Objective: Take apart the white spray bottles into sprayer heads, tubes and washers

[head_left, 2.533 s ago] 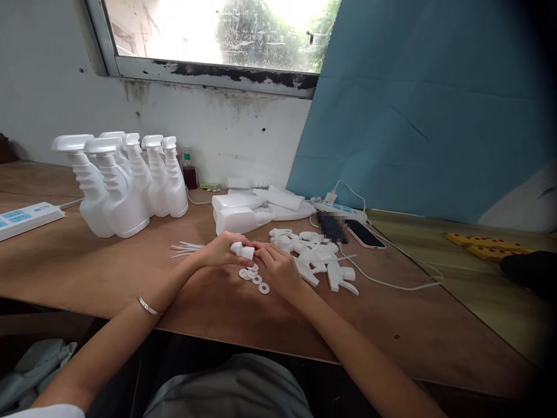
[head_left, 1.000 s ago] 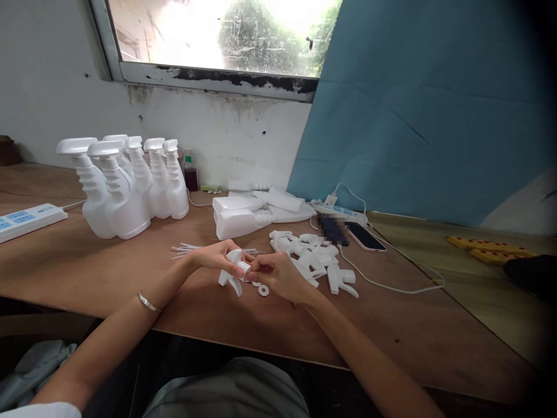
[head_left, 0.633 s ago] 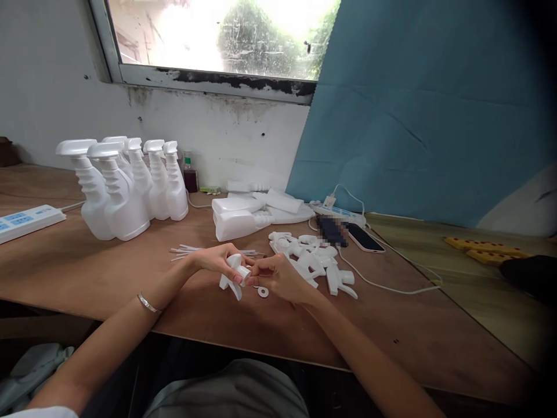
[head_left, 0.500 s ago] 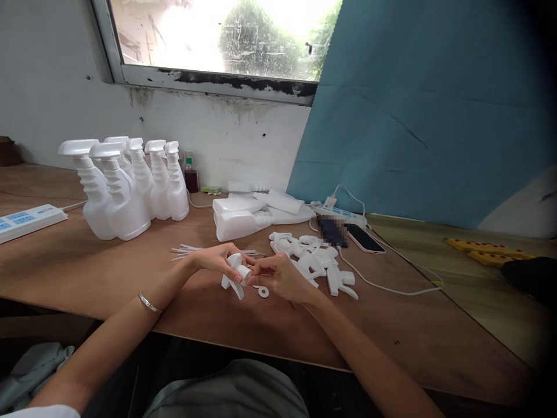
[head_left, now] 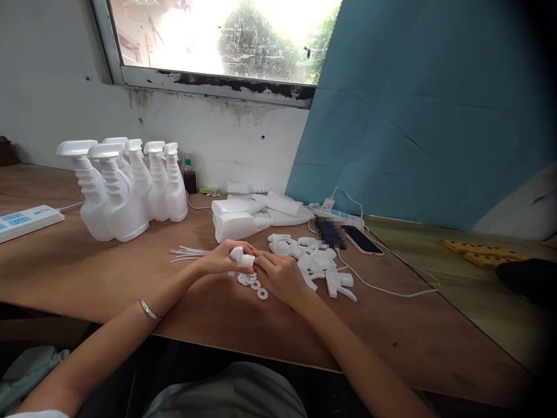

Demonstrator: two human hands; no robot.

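Note:
My left hand [head_left: 219, 258] is wrapped round a white trigger spray head [head_left: 242, 256], whose ribbed collar faces right. The fingers of my right hand [head_left: 281, 277] are bent together and press at the collar's open end. Whatever they may hold there is hidden. Just below my hands, several small white ring washers [head_left: 255, 285] lie on the brown table [head_left: 209, 313]. A loose pile of white trigger spray heads [head_left: 319, 261] lies right of my right hand. Thin white dip tubes [head_left: 188, 252] stick out on the table behind my left wrist.
Several white spray bottles [head_left: 126, 203] with heads on stand at the left. Headless bottles [head_left: 243, 223] lie in a heap at the back. Phones [head_left: 363, 239] and a white cable [head_left: 391, 292] are at the right. A power strip [head_left: 30, 222] sits far left, near a small dark bottle [head_left: 190, 177].
The spray head has turned in my left hand, so its trigger no longer hangs in view and more washers show. My right hand's fingers have shifted from a pinch below the collar onto its end.

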